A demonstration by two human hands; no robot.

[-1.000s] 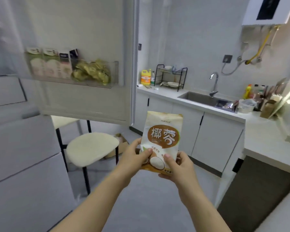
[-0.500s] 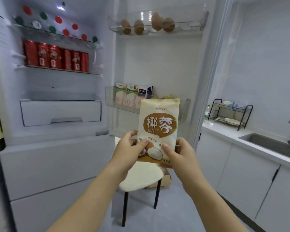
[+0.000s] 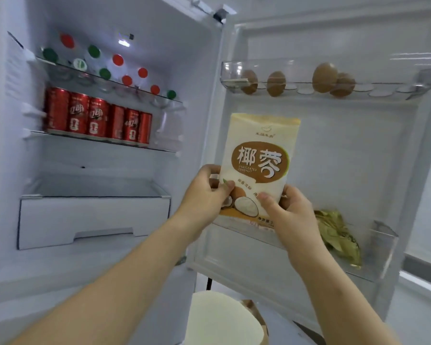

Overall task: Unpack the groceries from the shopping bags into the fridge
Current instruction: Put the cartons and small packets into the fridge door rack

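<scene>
your left hand (image 3: 204, 195) and right hand (image 3: 288, 210) both pinch the lower edge of the desiccated coconut packet (image 3: 259, 160), thumbs curled on its front, other fingers behind it. the packet stands upright above your fingers, in front of the open fridge door (image 3: 346, 158). just right of your right fingers, a gold bag (image 3: 339, 235) sits in the door bin (image 3: 381, 255).

Upright cream coconut pouch (image 3: 259, 158), held

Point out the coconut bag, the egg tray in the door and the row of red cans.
coconut bag (image 3: 260, 158): head view, on its brown label oval.
egg tray (image 3: 299, 73): head view, clear front wall between eggs.
red cans (image 3: 98, 118): head view, third can's front.
</scene>
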